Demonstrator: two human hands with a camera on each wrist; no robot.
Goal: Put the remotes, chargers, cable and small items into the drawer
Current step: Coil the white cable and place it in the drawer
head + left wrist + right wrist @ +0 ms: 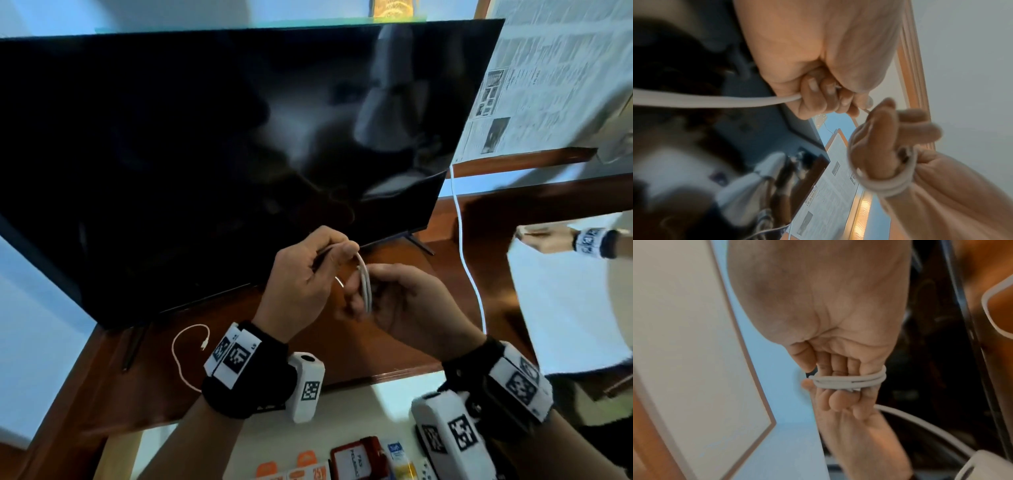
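In the head view both hands are raised in front of the TV and work one white cable. My right hand has several loops of the cable wound round its fingers and curls on them. My left hand grips a free stretch of the cable in a fist right beside the coil. The cable's loose end, with its plug, lies curled on the wooden cabinet top left of my left wrist. Below my wrists the drawer stands open, with orange packs and a red card holder lying in it.
A large black TV stands on the cabinet just behind my hands. A second white cord hangs down past the TV's right edge. Newspaper covers a shelf at the back right. A hand with a marked wristband shows at the far right.
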